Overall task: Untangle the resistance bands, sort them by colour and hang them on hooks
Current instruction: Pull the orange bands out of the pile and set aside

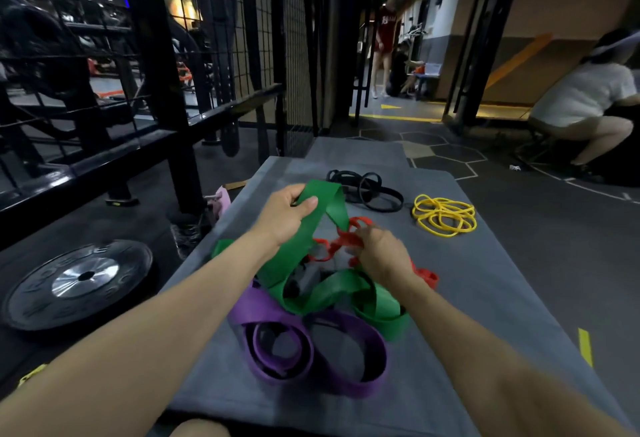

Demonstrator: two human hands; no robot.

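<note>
Here the green band [311, 229] is the thing in play: the left hand [285, 215] has it pinched near the top of a loop, thumb over the flat face, lifting it clear of the heap. From that hand the band runs down and toward the person, its long line slanting into the pile, where it folds into more green loops just below the right hand [381, 256]. The right hand is curled into the red band [346, 239], fingers hooked through its thin, twisted loops right beside the green strap; the blur hides exactly how many strands it holds. The crossing that matters sits between the two hands, where red passes against green, so parting them probably means drawing the hands away from each other.

Nearer the person than both hands, the purple bands [311, 350] lie coiled and partly under the green. Beyond the hands, already apart, lie the black bands [367, 191] and, out past the right hand, the yellow bands [445, 215]. All rest on a grey mat [485, 298]. No container or hook is visible. A weight plate [79, 284] lies on the floor off the left forearm.
</note>
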